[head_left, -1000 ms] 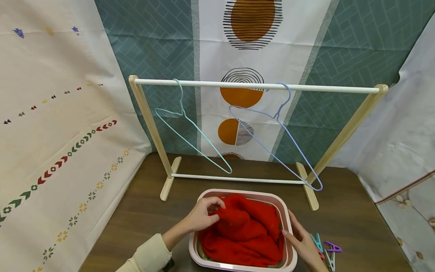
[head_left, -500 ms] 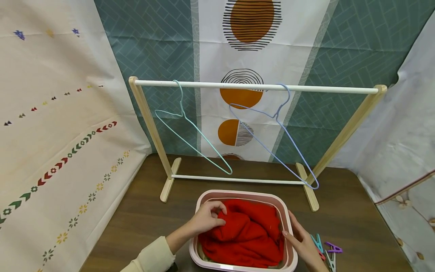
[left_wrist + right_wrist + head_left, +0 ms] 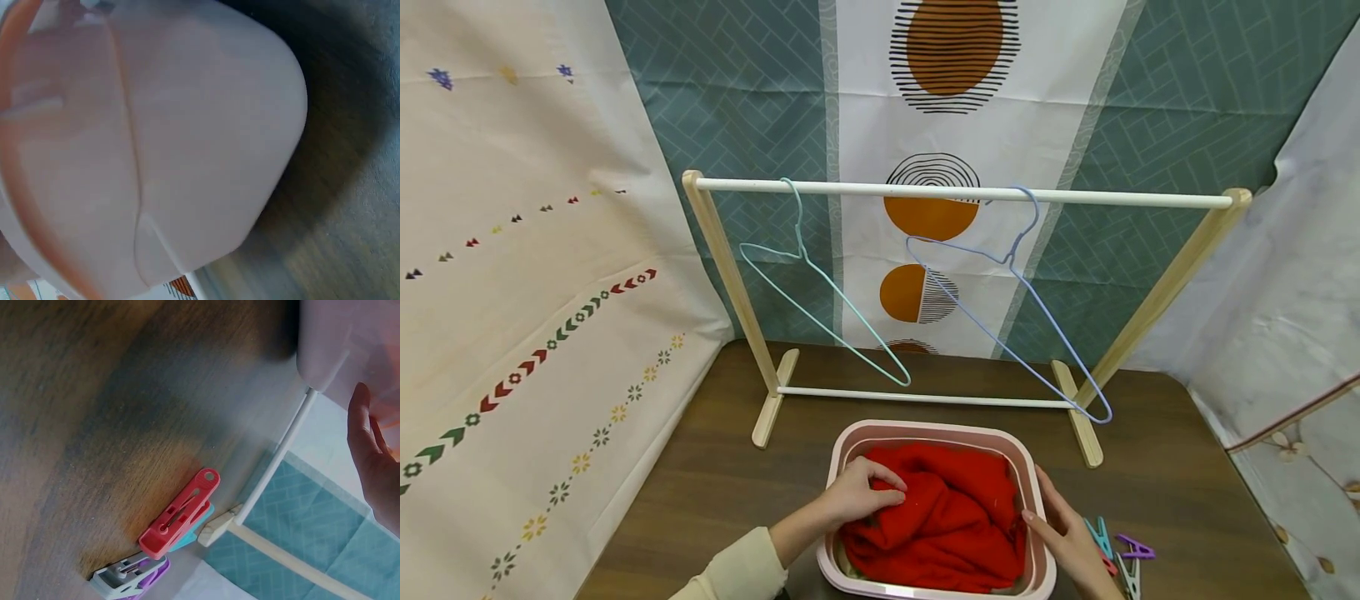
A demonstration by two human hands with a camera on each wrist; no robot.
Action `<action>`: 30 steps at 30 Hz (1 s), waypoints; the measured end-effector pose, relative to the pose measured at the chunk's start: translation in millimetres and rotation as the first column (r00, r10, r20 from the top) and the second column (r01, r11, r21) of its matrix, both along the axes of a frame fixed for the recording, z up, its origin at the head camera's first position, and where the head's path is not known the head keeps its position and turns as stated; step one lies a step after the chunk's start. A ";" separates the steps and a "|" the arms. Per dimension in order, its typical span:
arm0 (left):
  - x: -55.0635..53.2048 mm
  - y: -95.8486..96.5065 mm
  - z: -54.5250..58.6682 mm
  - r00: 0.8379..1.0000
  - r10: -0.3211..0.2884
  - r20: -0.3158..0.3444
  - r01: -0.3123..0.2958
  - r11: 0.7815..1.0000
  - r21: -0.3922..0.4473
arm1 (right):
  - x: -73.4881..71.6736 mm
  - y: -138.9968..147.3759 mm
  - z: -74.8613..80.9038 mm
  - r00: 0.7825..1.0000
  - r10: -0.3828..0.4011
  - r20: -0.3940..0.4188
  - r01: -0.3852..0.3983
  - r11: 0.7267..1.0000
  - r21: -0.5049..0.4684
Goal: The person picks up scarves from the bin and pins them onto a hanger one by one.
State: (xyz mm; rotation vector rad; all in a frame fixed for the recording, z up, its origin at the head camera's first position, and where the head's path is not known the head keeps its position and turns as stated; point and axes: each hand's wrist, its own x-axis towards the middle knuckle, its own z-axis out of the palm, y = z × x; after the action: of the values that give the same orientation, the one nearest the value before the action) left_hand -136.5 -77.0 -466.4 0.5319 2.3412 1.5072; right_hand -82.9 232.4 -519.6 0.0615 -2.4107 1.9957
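Observation:
Heaped red knitted cloth [image 3: 947,517] fills much of a pink plastic basin [image 3: 940,429] in the head view; its garment kind cannot be told. My left hand [image 3: 857,493] reaches over the basin's left side and pinches a fold of the cloth between thumb and curled fingers. At the opposite side, my right hand [image 3: 1067,533] holds the rim, thumb on top and fingers along the outer wall. The right wrist view shows those fingers [image 3: 359,422] against the basin wall. Only the basin's outer side [image 3: 206,125] fills the left wrist view, which hides the left hand.
Behind the basin stands a wooden rack with a white rail [image 3: 865,190]. A mint hanger [image 3: 842,292] and a lavender hanger [image 3: 1045,300] hang from it. Several clothespins, including a red one [image 3: 181,512] and a purple one [image 3: 1135,547], lie right of the basin on the brown table [image 3: 700,475].
My left hand has shifted slightly right and lower into the basin, and the cloth beneath it has sunk and refolded. The right hand keeps its place on the rim. The lavender hanger sways slightly.

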 end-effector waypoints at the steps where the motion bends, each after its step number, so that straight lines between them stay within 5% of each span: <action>1: 1.0 0.4 0.8 0.998 0.022 -0.067 -0.022 1.000 -0.009 | 0.5 0.1 0.0 1.000 0.001 0.000 -0.001 1.000 0.000; 4: 3.2 0.2 7.8 0.976 0.067 -0.207 -0.070 0.998 -0.007 | 1.1 0.3 0.3 1.000 0.000 -0.003 0.000 1.000 0.010; 6: 3.8 -0.9 16.0 0.968 0.065 -0.244 -0.062 0.998 0.018 | 1.2 0.4 0.7 1.000 -0.004 -0.004 0.004 1.000 0.022; 16: 8.7 -11.0 58.2 0.970 -0.034 -0.240 0.060 0.993 0.101 | 0.9 2.3 1.6 1.000 0.007 -0.017 -0.006 0.998 0.063; 22: 11.8 -13.1 75.9 0.954 -0.070 -0.290 0.133 0.970 0.202 | 0.8 4.4 1.4 0.999 0.008 -0.037 -0.004 0.994 0.106; 30: 14.8 -16.8 112.0 0.923 -0.034 -0.382 0.152 0.947 0.282 | 1.7 4.8 4.5 0.998 0.001 -0.061 0.006 0.995 0.104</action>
State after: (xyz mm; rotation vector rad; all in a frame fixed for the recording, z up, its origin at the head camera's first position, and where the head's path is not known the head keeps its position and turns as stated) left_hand -121.7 -93.8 -354.4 1.0819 2.3050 1.8749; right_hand -81.2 237.2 -515.1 0.1182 -2.4737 1.8374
